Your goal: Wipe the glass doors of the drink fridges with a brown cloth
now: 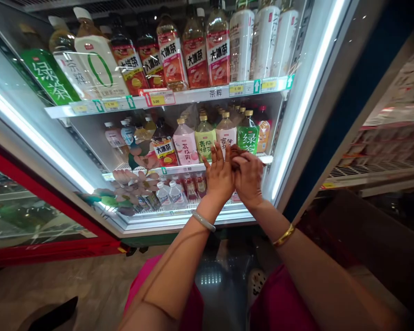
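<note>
My left hand (221, 177), below a pale bangle (203, 220) on that wrist, has its fingers apart and points up toward the middle shelf. Beside it and touching it is my right hand (247, 177), its fingers bent and partly blurred; a gold bracelet (284, 235) circles that wrist. Whether the right fingers hold anything cannot be made out. Just beyond the hands stand a yellow-green bottle (205, 138), a pale pink bottle (226, 130) and a green bottle (248, 135). A pink bottle (185, 142) stands farther left.
The lit cooler's upper shelf edge (193, 95) runs above, with large bottles standing on it. Small clear bottles (177, 195) stand on the lower shelf. A red-framed cooler (103, 248) is at the left, stocked shelves (365, 179) at the right. Flower shapes (134, 184) overlap the cooler's left side.
</note>
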{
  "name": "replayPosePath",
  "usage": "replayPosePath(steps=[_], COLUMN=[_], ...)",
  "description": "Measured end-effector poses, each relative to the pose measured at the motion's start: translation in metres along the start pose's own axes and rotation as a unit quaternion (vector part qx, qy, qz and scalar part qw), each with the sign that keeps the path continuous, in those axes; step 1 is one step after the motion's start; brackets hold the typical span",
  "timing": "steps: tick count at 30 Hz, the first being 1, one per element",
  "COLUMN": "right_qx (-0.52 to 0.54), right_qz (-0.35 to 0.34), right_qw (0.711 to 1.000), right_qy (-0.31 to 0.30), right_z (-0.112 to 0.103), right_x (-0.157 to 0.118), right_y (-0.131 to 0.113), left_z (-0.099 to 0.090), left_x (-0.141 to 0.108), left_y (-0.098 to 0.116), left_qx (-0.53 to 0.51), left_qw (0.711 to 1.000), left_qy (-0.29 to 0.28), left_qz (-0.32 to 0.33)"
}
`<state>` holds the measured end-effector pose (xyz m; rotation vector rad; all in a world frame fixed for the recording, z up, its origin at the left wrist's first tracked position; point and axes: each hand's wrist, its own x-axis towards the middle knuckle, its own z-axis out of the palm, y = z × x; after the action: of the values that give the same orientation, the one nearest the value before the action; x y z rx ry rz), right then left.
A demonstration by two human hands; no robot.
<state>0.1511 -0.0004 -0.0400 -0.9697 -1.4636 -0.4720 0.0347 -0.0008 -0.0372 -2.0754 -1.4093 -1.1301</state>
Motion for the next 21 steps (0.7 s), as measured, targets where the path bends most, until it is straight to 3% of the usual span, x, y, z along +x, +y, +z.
replayPosePath(steps=[3,7,10,13,17,19,21], right_qx=[0.012,-0.002,-0.021,-0.042,-0.026,-0.014,-0.01], right_qz=[-0.025,0.036,0.091,0.079,-0.001,-0.019,0.003], right_qw=[0.999,0.992,0.978,0.985,1.0,1.0,0.999], right_qy=[-0.015,0.121,0.186,0.149,0.015,-0.011,0.031], right_z=[-0.01,-0.038,-0.04,-0.025,-0.014,-0.022,-0.033], right_x=[0.01,0.036,0.034,0.014,-0.001,0.001,0.008], right_y=[0.014,0.069,0.085,0.061,0.033,0.046,0.074], left_z=[0.006,0.005,0.005,0.01,0.021,0.024,0.025], left_x=[-0.001,-0.002,-0.004,-0.009,-0.018,-0.02,-0.021], left_y=[0.004,0.003,0.003,0.01,0.023,0.025,0.024], left_qx=[0.002,0.005,0.004,-0.003,-0.021,-0.025,-0.024], left_qw=[1.0,1.0,0.999,0.997,0.996,0.996,0.996], left_qy=[0.003,0.005,0.0,-0.03,-0.052,-0.055,-0.057], left_qz=[0.005,0.023,0.036,0.068,0.074,0.064,0.068])
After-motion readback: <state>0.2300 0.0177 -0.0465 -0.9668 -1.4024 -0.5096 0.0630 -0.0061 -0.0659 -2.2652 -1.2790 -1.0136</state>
